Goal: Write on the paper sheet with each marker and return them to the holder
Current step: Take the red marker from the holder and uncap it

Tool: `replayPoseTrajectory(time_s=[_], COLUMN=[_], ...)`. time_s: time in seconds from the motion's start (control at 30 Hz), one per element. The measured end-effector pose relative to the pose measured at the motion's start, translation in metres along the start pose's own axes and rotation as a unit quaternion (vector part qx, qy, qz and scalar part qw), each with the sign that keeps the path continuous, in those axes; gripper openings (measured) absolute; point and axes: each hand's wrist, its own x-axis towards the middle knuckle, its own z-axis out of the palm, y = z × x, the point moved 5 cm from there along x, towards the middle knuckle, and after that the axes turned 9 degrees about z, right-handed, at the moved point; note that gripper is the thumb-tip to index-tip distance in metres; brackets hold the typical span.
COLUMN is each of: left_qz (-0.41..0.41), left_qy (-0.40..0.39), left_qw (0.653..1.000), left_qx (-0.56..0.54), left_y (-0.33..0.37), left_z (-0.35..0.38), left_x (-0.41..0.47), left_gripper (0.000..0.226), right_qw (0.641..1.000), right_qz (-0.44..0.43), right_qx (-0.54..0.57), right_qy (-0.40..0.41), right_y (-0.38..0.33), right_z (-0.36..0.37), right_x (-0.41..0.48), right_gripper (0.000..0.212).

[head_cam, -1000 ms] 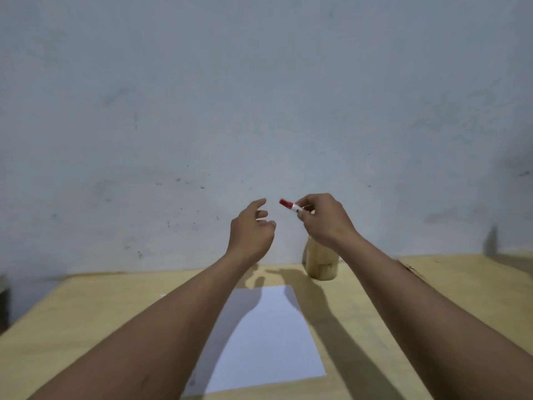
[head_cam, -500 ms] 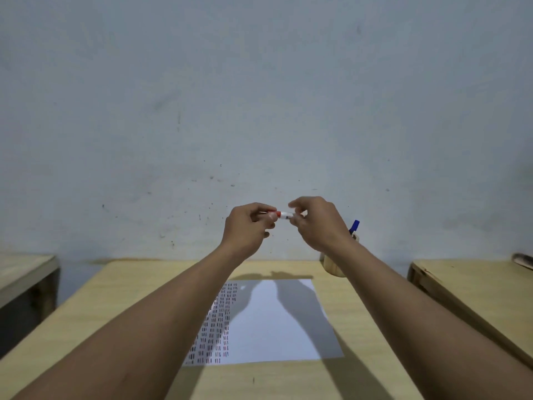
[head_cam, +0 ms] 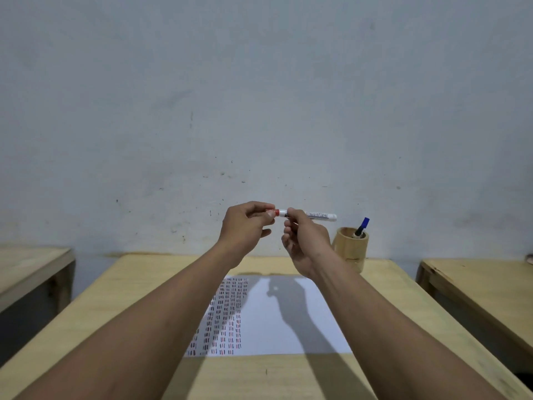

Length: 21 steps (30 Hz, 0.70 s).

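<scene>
Left hand [head_cam: 245,223] just came in and pinched the red cap; right hand [head_cam: 302,241] grips the marker [head_cam: 317,215] barrel. Uncapping next, I'd guess, then writing.

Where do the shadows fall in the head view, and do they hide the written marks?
Head view: the arms' shadow crosses the paper sheet centre toward its left; the marks beside it stay readable. The red marker looks sharp. The table edges splay outward, wide-angle.

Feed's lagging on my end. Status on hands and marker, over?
Left hand pinching red cap; right hand gripping red marker, held level above paper. Blue marker in holder. Nothing in the way.
</scene>
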Motion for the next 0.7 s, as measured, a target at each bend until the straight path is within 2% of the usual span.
replayPoseTrajectory(time_s=[0.17, 0.33, 0.47, 0.57, 0.7], left_qz=[-0.011, -0.033, -0.026, -0.032, -0.039], left_qy=[0.001, 0.033, 0.053, 0.052, 0.044], left_qw=[1.000, 0.997, 0.983, 0.959, 0.924], left_qx=[0.016, 0.054, 0.173, 0.276, 0.377], left_y=[-0.005, -0.014, -0.030, -0.046, -0.069], left_z=[-0.015, -0.046, -0.080, -0.102, -0.125], left_x=[-0.003, -0.001, -0.001, -0.005, -0.016], left_gripper=[0.011, 0.012, 0.003, 0.015, 0.017], right_qw=[0.999, 0.999, 0.999, 0.998, 0.995], right_qz=[-0.032, -0.051, -0.034, -0.020, -0.007], right_qx=[0.026, 0.016, -0.023, -0.057, -0.098], right_qy=[-0.023, -0.006, 0.000, 0.010, 0.012], right_y=[0.011, 0.023, 0.037, 0.050, 0.068], right_z=[0.011, 0.016, 0.016, 0.017, 0.018], right_x=[0.004, 0.010, 0.014, 0.017, 0.023], right_gripper=[0.016, 0.014, 0.010, 0.009, 0.010])
